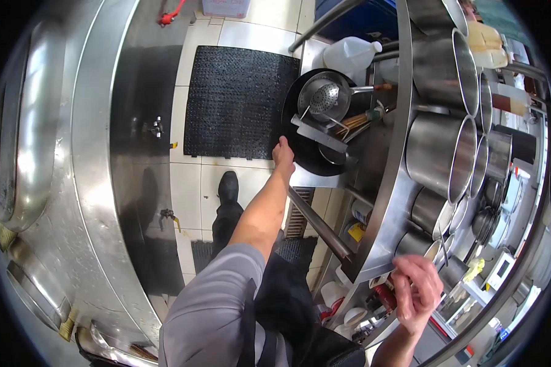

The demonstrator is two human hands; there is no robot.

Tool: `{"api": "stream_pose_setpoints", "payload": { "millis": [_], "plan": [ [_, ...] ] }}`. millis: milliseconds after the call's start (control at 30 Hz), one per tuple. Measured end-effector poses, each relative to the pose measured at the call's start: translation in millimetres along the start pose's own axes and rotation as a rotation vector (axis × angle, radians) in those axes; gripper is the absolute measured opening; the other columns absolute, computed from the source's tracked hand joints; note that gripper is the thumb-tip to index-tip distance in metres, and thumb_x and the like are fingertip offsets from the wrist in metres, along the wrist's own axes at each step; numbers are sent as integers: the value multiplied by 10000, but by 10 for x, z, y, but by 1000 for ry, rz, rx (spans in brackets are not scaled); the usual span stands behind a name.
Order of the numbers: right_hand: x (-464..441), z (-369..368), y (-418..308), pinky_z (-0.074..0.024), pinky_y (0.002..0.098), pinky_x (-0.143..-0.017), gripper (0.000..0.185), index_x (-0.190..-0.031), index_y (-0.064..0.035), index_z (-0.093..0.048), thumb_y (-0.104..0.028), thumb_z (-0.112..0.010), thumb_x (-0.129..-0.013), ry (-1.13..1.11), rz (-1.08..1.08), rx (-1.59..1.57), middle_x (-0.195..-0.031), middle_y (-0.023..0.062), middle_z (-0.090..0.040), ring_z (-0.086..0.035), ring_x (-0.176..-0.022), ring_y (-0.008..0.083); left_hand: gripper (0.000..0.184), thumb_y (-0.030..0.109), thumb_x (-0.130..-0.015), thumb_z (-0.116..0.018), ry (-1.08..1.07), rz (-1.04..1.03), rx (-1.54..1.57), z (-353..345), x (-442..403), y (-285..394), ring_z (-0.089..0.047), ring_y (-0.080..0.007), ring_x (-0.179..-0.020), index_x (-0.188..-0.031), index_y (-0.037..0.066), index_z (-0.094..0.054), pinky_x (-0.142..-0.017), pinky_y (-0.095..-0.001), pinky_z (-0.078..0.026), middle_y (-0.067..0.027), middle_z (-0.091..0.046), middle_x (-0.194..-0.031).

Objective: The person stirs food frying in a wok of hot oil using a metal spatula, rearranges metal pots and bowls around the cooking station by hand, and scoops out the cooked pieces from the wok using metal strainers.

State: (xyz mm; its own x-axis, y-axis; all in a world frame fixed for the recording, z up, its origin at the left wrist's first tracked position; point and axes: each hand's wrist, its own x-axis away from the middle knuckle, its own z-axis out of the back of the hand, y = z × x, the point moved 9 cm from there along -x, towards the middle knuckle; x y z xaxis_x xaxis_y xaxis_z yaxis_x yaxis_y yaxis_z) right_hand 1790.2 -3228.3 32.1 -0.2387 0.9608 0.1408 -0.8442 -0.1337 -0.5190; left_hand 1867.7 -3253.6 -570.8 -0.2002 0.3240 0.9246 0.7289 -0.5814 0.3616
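My left hand reaches forward and is closed at the near edge of a large black wok, its fingertips partly hidden. Inside the wok lie a round strainer with a long handle, a perforated ladle, a flat metal piece that looks like a cleaver or spatula blade, and a bundle of wooden-handled utensils. Near the corner of the steel shelf, my right hand hovers with loosely bent fingers, and nothing shows in it.
Several steel pots crowd the shelf at right. A plastic jug stands behind the wok. A black rubber mat covers floor tiles ahead. A long steel counter with taps runs along the left. A metal rail juts out below the wok.
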Motion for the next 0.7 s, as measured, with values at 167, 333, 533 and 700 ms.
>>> {"api": "stream_pose_setpoints", "payload": {
  "millis": [167,333,533,700],
  "plan": [
    [-843,-583,-307,-502,312,-668,255,-1089,-17,-689,0,-679,-834,-105,85,-120,-1015,135,-643,-628,-773,237,582,470,-1001,-455,27,-104,-219,430,-232,73,-633,-357,-971,-1072,-72,-657,-837,-448,-475,-238,-683,-1032],
    [-1771,-1448,363,-509,352,-822,317,-1178,-42,-665,-185,-661,-895,-94,-106,-185,-1073,160,-639,-627,-874,278,418,433,-1020,-485,37,-183,-197,705,-343,216,-381,-114,-477,-818,73,-551,-452,-310,-321,8,-370,-570],
    [-2341,-2616,2254,-462,421,-977,481,-1198,-6,-659,-311,-678,-827,213,-523,-179,-1206,253,-621,-599,-1129,376,448,414,-1021,-482,9,-168,-181,1068,52,519,-437,-150,-493,-862,13,-602,-481,-328,-374,-35,-474,-573],
    [-2315,-3206,3222,-444,429,-1012,511,-1208,-4,-651,-323,-662,-808,438,-814,-276,-1248,257,-614,-577,-1174,391,490,465,-1016,-497,5,-166,-159,1328,-23,459,-448,-149,-510,-845,16,-592,-483,-343,-372,-29,-460,-600]
  ]
}}
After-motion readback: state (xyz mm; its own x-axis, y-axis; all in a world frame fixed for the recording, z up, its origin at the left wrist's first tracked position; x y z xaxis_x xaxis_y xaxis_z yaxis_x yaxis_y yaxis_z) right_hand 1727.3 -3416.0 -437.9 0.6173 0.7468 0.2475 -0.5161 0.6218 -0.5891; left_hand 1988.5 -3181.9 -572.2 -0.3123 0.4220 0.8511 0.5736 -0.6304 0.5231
